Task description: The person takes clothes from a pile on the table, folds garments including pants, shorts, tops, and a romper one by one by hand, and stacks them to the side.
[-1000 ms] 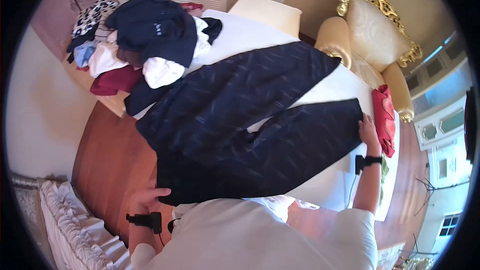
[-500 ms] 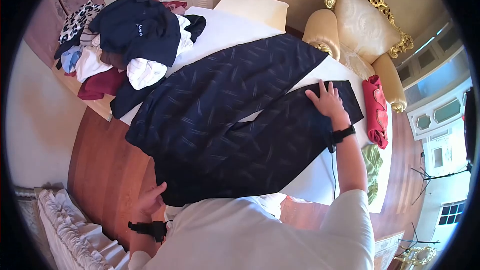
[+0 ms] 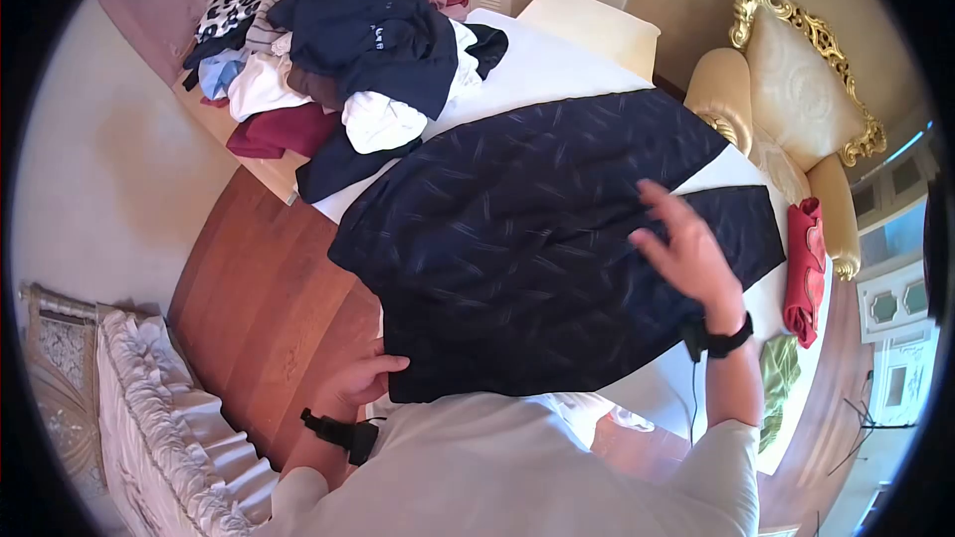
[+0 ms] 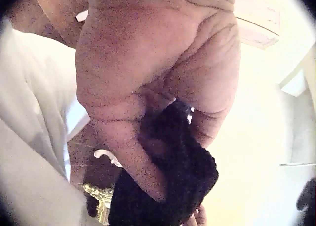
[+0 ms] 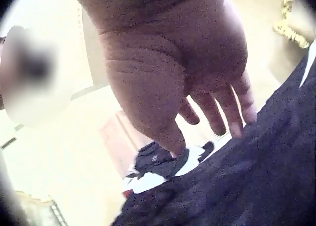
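Observation:
Dark patterned trousers [image 3: 517, 229] lie spread over a white table, their two legs pointing right. At the waist's near corner my left hand [image 3: 363, 378] pinches the fabric, thumb on top. In the left wrist view the dark cloth [image 4: 173, 166] bunches between thumb and fingers. My right hand [image 3: 691, 254] is over the nearer leg with fingers spread and nothing held. The right wrist view shows those fingers [image 5: 227, 112] apart and loosely extended, with the trousers below them.
A pile of clothes [image 3: 348, 50] sits at the table's far left. Right of the legs lie a rolled red cloth [image 3: 804, 268] and a green cloth [image 3: 779, 383]. A gold-framed armchair [image 3: 796, 80] stands behind; a ruffled white cover [image 3: 164, 428] is at lower left.
My right hand has let go of the nearer leg's hem and moved left over that leg, which now lies flatter and closer to the other. My left hand stays at the waist corner.

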### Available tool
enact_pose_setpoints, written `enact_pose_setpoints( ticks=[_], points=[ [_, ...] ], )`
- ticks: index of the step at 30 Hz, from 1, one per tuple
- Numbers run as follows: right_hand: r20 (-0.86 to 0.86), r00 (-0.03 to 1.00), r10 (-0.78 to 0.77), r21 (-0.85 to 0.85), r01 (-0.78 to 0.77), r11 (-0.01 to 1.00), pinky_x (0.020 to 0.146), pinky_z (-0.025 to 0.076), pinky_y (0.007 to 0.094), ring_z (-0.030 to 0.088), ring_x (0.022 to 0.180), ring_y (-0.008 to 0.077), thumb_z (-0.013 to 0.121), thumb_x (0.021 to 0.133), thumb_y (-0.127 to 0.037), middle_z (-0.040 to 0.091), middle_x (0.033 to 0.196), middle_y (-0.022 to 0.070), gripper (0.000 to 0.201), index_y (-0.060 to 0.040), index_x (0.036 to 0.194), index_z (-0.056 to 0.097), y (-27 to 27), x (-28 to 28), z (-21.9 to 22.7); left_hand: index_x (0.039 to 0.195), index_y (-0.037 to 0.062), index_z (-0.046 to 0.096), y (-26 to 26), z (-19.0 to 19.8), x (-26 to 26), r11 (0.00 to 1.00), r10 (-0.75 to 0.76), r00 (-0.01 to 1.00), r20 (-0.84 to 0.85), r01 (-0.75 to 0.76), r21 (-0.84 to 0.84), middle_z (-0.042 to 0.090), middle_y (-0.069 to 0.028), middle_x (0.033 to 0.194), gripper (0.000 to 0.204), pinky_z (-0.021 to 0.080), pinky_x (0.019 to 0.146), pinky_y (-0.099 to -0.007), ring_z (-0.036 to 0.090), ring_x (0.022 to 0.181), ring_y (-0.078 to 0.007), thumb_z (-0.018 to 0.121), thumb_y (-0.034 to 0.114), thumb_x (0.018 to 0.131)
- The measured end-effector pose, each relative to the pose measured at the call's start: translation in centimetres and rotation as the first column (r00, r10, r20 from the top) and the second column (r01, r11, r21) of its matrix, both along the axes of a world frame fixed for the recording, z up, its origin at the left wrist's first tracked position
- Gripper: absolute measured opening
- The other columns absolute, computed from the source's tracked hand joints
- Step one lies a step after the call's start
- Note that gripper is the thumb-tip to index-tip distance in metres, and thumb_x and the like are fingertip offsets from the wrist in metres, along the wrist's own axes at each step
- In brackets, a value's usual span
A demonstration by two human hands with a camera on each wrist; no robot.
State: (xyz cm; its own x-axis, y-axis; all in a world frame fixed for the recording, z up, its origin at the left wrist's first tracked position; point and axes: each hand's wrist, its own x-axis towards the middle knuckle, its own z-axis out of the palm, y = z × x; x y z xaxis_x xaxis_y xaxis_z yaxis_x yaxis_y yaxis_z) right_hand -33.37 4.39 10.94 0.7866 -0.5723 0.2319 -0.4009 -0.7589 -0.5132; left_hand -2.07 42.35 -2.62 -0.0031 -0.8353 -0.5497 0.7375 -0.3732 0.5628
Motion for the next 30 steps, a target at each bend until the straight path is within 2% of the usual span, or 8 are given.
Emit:
enact_pose_setpoints(
  ticks=[5, 7, 10, 13, 18, 22, 26, 30],
  points=[
    [-0.005, 0.862, 0.507, 0.267, -0.487, 0.832, 0.086, 0.057, 0.0408, 0.068, 0.102, 0.0342, 0.076, 0.087, -0.022, 0.066, 0.117, 0.0197, 0.056, 0.0008, 0.135, 0.058, 9.3, 4.8, 1.2, 0.145, 0.0020, 0.051, -2.5, 3.1, -1.2, 0.989, -0.026, 0.998, -0.065, 0.016, -0.149, 0.061, -0.0099, 0.141, 0.053, 0.048, 0.109, -0.0394, 0.059, 0.129, -0.0245, 0.067, 0.005, 0.094],
    [0.072, 0.771, 0.632, 0.189, -0.633, 0.751, 0.087, 0.056, 0.0416, 0.066, 0.103, 0.0360, 0.080, 0.083, -0.028, 0.062, 0.123, 0.0203, 0.073, 0.0026, 0.142, 0.051, 12.0, 6.3, 0.4, 0.146, 0.0025, 0.049, -4.1, 5.3, -2.3, 0.981, -0.071, 0.997, -0.001, 0.070, -0.181, 0.059, -0.0092, 0.142, 0.053, 0.050, 0.107, -0.0387, 0.059, 0.128, -0.0223, 0.068, 0.010, 0.096],
    [0.079, 0.747, 0.660, 0.093, -0.665, 0.741, 0.092, 0.056, 0.0422, 0.063, 0.110, 0.0397, 0.085, 0.076, -0.028, 0.051, 0.135, 0.0238, 0.102, 0.0035, 0.156, 0.030, 14.8, 8.0, -0.7, 0.146, 0.0028, 0.048, -5.3, 6.6, -3.5, 0.985, 0.001, 0.999, 0.040, 0.006, -0.170, 0.057, -0.0087, 0.143, 0.053, 0.050, 0.106, -0.0380, 0.059, 0.128, -0.0201, 0.068, 0.015, 0.098],
    [0.092, 0.789, 0.607, 0.108, -0.614, 0.782, 0.089, 0.058, 0.0421, 0.065, 0.109, 0.0395, 0.086, 0.074, -0.022, 0.050, 0.140, 0.0235, 0.103, 0.0033, 0.156, 0.029, 15.6, 9.1, -1.4, 0.144, 0.0028, 0.051, -5.9, 7.0, -3.5, 0.977, 0.021, 0.996, 0.082, -0.003, -0.213, 0.060, -0.0087, 0.138, 0.050, 0.051, 0.105, -0.0375, 0.060, 0.127, -0.0196, 0.067, 0.019, 0.099],
    [0.255, 0.785, 0.565, 0.035, -0.591, 0.806, 0.070, 0.060, 0.0404, 0.070, 0.085, 0.0353, 0.067, 0.077, 0.004, 0.067, 0.112, 0.0196, 0.054, 0.0060, 0.130, 0.059, 14.9, 10.2, -2.6, 0.141, 0.0025, 0.054, -4.8, 5.0, -1.2, 0.970, 0.042, 0.975, 0.219, 0.013, -0.242, 0.063, -0.0087, 0.135, 0.048, 0.052, 0.102, -0.0409, 0.062, 0.124, -0.0210, 0.063, 0.030, 0.102],
    [0.254, 0.778, 0.574, 0.115, -0.614, 0.781, 0.070, 0.058, 0.0431, 0.070, 0.080, 0.0346, 0.063, 0.088, -0.003, 0.068, 0.090, 0.0160, 0.038, 0.0058, 0.125, 0.062, 15.1, 10.2, -2.7, 0.144, 0.0064, 0.053, -3.7, 3.3, 0.9, 0.962, 0.053, 0.978, 0.201, 0.004, -0.274, 0.063, -0.0081, 0.138, 0.060, 0.052, 0.100, -0.0403, 0.063, 0.123, -0.0238, 0.052, 0.051, 0.105],
    [0.246, 0.779, 0.576, 0.144, -0.618, 0.773, 0.071, 0.059, 0.0428, 0.070, 0.086, 0.0353, 0.065, 0.087, -0.003, 0.068, 0.099, 0.0174, 0.044, 0.0046, 0.130, 0.059, 15.0, 9.8, -3.5, 0.146, 0.0119, 0.052, -4.6, 1.0, 1.8, 0.965, 0.249, 0.968, -0.037, -0.251, -0.082, 0.062, -0.0070, 0.140, 0.059, 0.051, 0.104, -0.0422, 0.061, 0.126, -0.0256, 0.047, 0.054, 0.105],
    [0.244, 0.766, 0.594, 0.256, -0.642, 0.723, 0.076, 0.059, 0.0464, 0.071, 0.091, 0.0374, 0.063, 0.093, -0.012, 0.069, 0.102, 0.0184, 0.041, 0.0044, 0.131, 0.059, 15.8, 9.2, -3.6, 0.146, 0.0104, 0.052, -5.7, 3.4, 2.4, 0.912, 0.404, 0.911, 0.084, -0.395, -0.111, 0.062, -0.0088, 0.141, 0.056, 0.048, 0.107, -0.0443, 0.059, 0.128, -0.0274, 0.050, 0.049, 0.105]
  ],
)
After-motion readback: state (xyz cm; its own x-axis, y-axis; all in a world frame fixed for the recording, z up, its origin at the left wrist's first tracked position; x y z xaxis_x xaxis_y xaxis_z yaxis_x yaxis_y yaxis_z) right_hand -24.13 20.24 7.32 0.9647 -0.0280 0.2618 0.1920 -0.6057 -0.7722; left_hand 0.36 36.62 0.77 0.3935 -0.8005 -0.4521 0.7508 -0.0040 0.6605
